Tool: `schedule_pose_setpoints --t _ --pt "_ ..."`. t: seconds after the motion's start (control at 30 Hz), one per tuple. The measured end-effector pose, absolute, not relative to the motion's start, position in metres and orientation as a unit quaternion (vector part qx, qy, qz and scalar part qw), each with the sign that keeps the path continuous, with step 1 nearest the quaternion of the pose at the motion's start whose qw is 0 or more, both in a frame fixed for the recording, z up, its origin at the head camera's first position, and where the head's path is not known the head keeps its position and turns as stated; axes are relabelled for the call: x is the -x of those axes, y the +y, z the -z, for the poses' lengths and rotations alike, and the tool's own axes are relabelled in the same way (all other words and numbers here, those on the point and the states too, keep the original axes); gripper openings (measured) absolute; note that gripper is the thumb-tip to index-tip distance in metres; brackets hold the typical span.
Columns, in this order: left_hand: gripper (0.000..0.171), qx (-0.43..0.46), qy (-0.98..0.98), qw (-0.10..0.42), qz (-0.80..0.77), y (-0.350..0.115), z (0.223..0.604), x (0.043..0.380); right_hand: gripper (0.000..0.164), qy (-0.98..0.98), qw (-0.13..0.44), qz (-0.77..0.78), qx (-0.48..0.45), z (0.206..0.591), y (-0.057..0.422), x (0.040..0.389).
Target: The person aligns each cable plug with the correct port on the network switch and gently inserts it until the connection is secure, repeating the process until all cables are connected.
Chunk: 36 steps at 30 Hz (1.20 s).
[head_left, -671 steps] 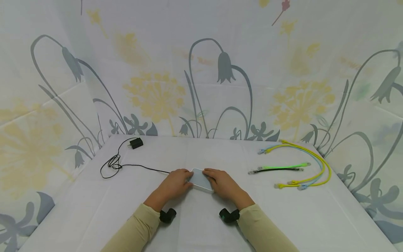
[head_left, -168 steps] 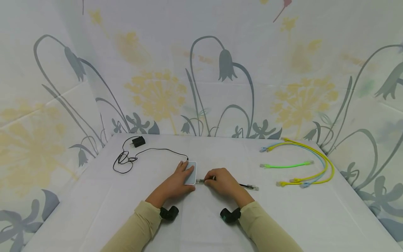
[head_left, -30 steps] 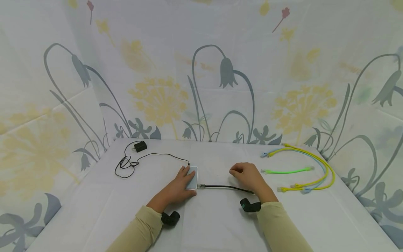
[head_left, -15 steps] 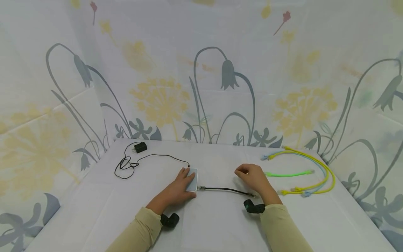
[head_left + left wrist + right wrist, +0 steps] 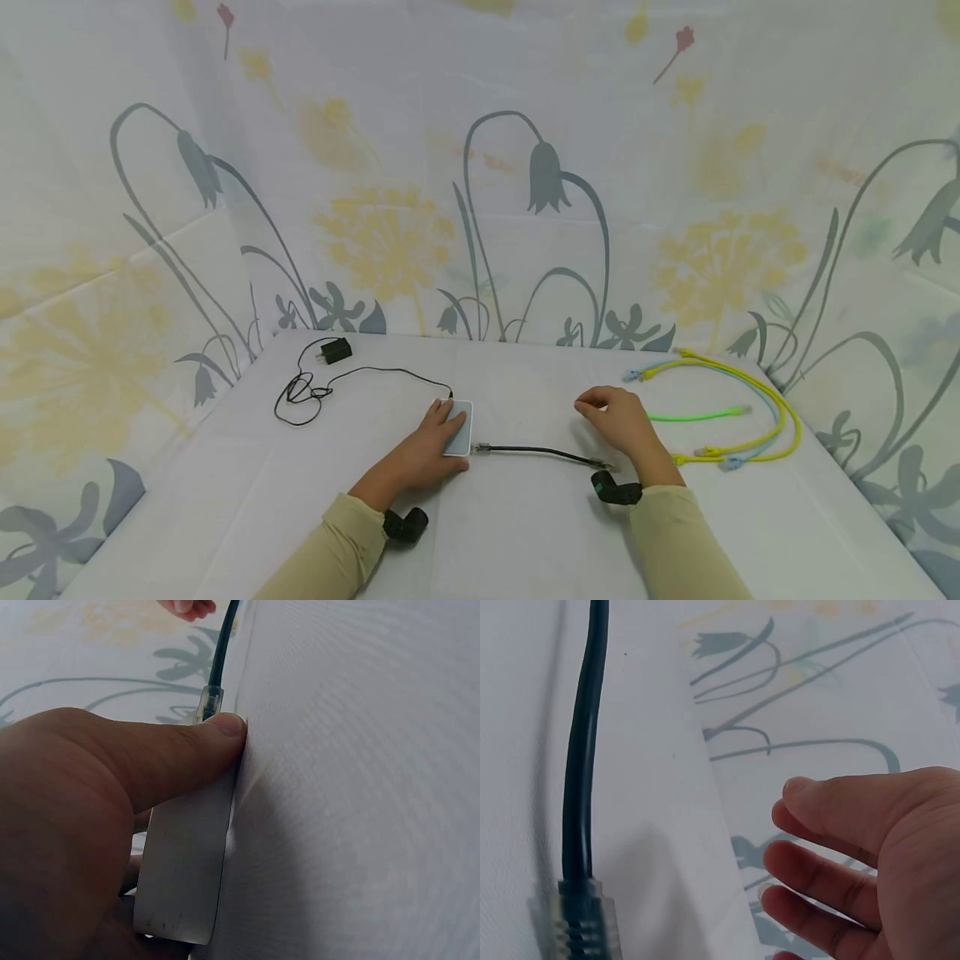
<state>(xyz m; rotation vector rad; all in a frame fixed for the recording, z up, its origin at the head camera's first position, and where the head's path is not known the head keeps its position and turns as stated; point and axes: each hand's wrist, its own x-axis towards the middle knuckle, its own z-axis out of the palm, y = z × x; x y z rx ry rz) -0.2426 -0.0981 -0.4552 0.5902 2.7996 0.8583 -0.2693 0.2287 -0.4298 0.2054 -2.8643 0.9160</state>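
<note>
In the head view my left hand (image 5: 422,450) grips a small white network box (image 5: 463,435) with a grey top. Its thumb lies along one side of the box (image 5: 184,877) in the left wrist view; the other fingers are partly hidden behind. A short black network cable (image 5: 536,450) stretches right from the box, one clear plug (image 5: 212,697) seated at its edge beside the thumb tip. The cable's other plug (image 5: 602,463) rests near my right wrist. My right hand (image 5: 621,423) hovers above the table, fingers loosely bent, holding nothing. The right wrist view shows this hand (image 5: 847,862) apart from the cable.
A thin black power lead (image 5: 390,368) runs from the box's far edge to a black plug adapter (image 5: 337,350) at back left. On the right lie a green cable (image 5: 697,416), partly behind the right hand, and curved yellow cables (image 5: 783,408) with a light blue cable (image 5: 768,396).
Earlier the box was turned and the black cable lay beside the green one. At 5.6 s ago my right hand pinched that cable at the box; it has since let go and drifted right.
</note>
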Motion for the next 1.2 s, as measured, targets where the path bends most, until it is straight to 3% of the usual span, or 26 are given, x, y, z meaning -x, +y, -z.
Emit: schedule_pose_setpoints --t 0.43,1.2 --pt "0.077 -0.198 0.935 0.076 -0.286 -0.099 0.454 0.244 0.022 -0.952 0.091 -0.289 -0.037 0.429 0.245 0.271" --pt "0.077 -0.193 0.934 0.075 -0.291 -0.097 0.452 0.24 0.032 -0.955 0.069 -0.289 0.024 0.428 0.273 0.266"
